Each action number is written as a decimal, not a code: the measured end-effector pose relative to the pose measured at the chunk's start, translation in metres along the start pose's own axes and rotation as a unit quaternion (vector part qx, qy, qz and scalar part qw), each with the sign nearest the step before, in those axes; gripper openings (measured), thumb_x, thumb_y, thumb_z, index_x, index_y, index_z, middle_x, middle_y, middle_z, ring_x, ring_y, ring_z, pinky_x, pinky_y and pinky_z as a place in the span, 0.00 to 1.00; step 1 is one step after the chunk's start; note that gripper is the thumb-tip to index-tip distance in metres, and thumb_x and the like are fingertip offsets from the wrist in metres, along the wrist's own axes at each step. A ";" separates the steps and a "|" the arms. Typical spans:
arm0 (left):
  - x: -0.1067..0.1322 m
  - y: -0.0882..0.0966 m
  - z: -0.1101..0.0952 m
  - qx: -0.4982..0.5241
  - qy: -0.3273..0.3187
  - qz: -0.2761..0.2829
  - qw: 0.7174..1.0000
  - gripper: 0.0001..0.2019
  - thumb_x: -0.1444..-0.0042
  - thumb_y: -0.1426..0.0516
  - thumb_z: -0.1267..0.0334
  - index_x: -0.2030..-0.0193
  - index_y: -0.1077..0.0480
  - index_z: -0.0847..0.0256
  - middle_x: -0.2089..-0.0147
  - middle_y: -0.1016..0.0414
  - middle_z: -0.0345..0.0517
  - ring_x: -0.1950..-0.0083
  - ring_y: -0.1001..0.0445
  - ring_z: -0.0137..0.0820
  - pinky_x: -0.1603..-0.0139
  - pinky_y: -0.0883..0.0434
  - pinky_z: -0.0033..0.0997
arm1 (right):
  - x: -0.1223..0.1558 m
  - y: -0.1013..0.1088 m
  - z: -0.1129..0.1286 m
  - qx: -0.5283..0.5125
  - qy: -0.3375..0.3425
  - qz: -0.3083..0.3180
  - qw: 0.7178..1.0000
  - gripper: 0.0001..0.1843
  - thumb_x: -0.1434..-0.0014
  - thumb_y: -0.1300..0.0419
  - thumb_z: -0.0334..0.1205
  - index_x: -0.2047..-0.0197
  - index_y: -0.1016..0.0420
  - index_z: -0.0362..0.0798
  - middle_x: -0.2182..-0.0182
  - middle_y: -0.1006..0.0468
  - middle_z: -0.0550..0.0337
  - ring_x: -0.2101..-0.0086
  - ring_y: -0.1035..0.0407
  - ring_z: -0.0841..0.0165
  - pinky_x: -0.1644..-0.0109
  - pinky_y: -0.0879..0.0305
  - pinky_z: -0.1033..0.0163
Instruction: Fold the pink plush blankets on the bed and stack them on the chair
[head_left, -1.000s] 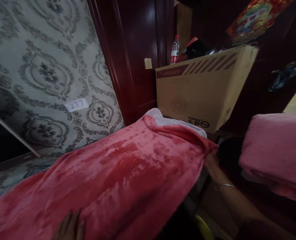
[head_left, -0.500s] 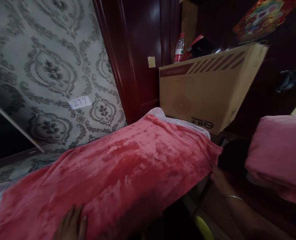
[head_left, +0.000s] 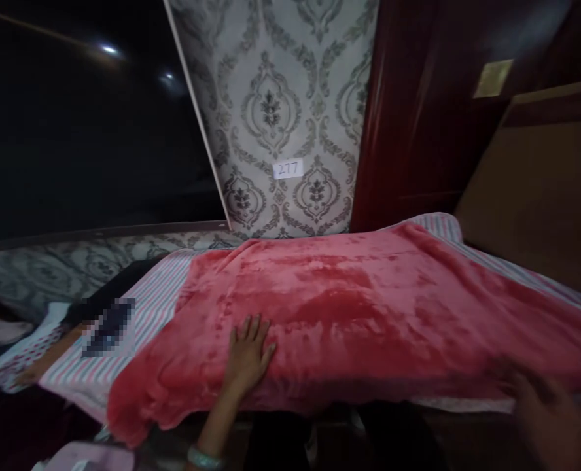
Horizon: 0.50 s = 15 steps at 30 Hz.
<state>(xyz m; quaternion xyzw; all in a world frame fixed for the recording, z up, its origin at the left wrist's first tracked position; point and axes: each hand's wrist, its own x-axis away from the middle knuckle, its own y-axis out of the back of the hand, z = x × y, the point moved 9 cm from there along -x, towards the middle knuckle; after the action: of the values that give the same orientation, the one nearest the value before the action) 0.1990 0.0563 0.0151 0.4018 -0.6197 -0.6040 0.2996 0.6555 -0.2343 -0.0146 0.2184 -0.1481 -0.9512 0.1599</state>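
A pink-red fleece blanket (head_left: 369,307) lies spread over a bed with a striped sheet (head_left: 143,314). My left hand (head_left: 247,353) rests flat on the blanket near its front edge, fingers spread and open, a pale bangle on the wrist. My right hand (head_left: 548,409) is at the lower right, by the blanket's front edge. It is blurred by motion, so its fingers cannot be read.
A patterned wall panel with a "277" label (head_left: 288,169) stands behind the bed. A dark wooden door frame (head_left: 408,131) and a cardboard box (head_left: 540,190) stand at the right. Dark clothing and other items (head_left: 99,301) lie at the bed's left end.
The view has swung left, so more of the bed's left end shows. My right hand has left the blanket's right corner and is moving at the lower right. My left hand stays flat on the blanket.
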 end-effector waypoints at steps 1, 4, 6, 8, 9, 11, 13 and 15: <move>0.001 -0.001 0.000 0.004 0.000 0.007 1.000 0.28 0.33 0.53 0.52 0.28 0.42 0.55 0.24 0.49 0.51 0.24 0.51 0.47 0.28 0.51 0.62 | -0.002 -0.020 0.014 -0.018 0.006 0.012 1.000 0.17 0.40 0.48 0.57 0.56 0.26 0.59 0.60 0.21 0.48 0.63 0.24 0.52 0.57 0.25 0.41; 0.004 -0.004 0.001 0.019 -0.007 0.023 1.000 0.28 0.32 0.54 0.50 0.27 0.44 0.54 0.24 0.50 0.49 0.23 0.54 0.47 0.27 0.53 0.63 | 0.000 -0.096 0.076 -0.069 0.065 0.113 0.989 0.17 0.45 0.45 0.56 0.62 0.24 0.55 0.63 0.19 0.51 0.64 0.23 0.54 0.57 0.25 0.45; 0.007 -0.005 0.002 0.035 -0.023 0.035 0.999 0.29 0.32 0.54 0.49 0.27 0.45 0.53 0.24 0.50 0.48 0.23 0.56 0.46 0.27 0.54 0.64 | 0.010 -0.151 0.122 -0.078 0.122 0.206 0.968 0.19 0.45 0.46 0.55 0.61 0.22 0.53 0.65 0.18 0.53 0.68 0.24 0.58 0.60 0.25 0.50; 0.011 -0.005 0.006 0.051 -0.042 0.046 0.997 0.28 0.33 0.52 0.50 0.27 0.45 0.51 0.24 0.50 0.49 0.23 0.54 0.46 0.27 0.54 0.65 | 0.024 -0.198 0.162 -0.086 0.187 0.279 0.938 0.18 0.43 0.47 0.52 0.61 0.21 0.52 0.63 0.17 0.53 0.66 0.23 0.59 0.57 0.25 0.52; 0.013 -0.004 0.011 0.058 -0.047 0.049 0.996 0.28 0.33 0.51 0.51 0.28 0.44 0.51 0.24 0.49 0.49 0.23 0.53 0.46 0.27 0.54 0.66 | 0.031 -0.219 0.179 -0.093 0.219 0.308 0.921 0.18 0.42 0.47 0.51 0.61 0.20 0.52 0.62 0.17 0.52 0.63 0.23 0.58 0.55 0.25 0.52; 0.017 0.002 0.030 0.075 -0.044 0.044 0.995 0.28 0.35 0.48 0.53 0.29 0.41 0.50 0.26 0.45 0.50 0.25 0.48 0.46 0.28 0.52 0.66 | 0.043 -0.258 0.204 -0.105 0.271 0.362 0.886 0.18 0.41 0.48 0.49 0.62 0.20 0.51 0.62 0.17 0.51 0.61 0.22 0.58 0.54 0.26 0.53; 0.018 0.013 0.054 0.114 -0.037 0.031 0.992 0.25 0.37 0.47 0.55 0.34 0.33 0.53 0.30 0.35 0.52 0.29 0.39 0.44 0.29 0.44 0.58 | 0.052 -0.294 0.221 -0.108 0.300 0.411 0.854 0.17 0.41 0.49 0.46 0.63 0.19 0.50 0.63 0.17 0.51 0.62 0.22 0.59 0.56 0.26 0.54; 0.012 0.031 0.085 0.177 -0.022 -0.001 0.984 0.20 0.37 0.48 0.56 0.41 0.26 0.56 0.38 0.26 0.52 0.37 0.29 0.41 0.34 0.35 0.47 | 0.055 -0.327 0.231 -0.109 0.312 0.443 0.833 0.17 0.42 0.49 0.44 0.62 0.19 0.49 0.63 0.17 0.50 0.63 0.22 0.60 0.57 0.26 0.56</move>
<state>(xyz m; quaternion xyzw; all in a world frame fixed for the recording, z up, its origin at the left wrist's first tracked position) 0.1158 0.0880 0.0365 0.4360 -0.7225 -0.4939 0.2098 0.4232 0.0907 0.0493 0.3954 -0.0673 -0.6699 0.6247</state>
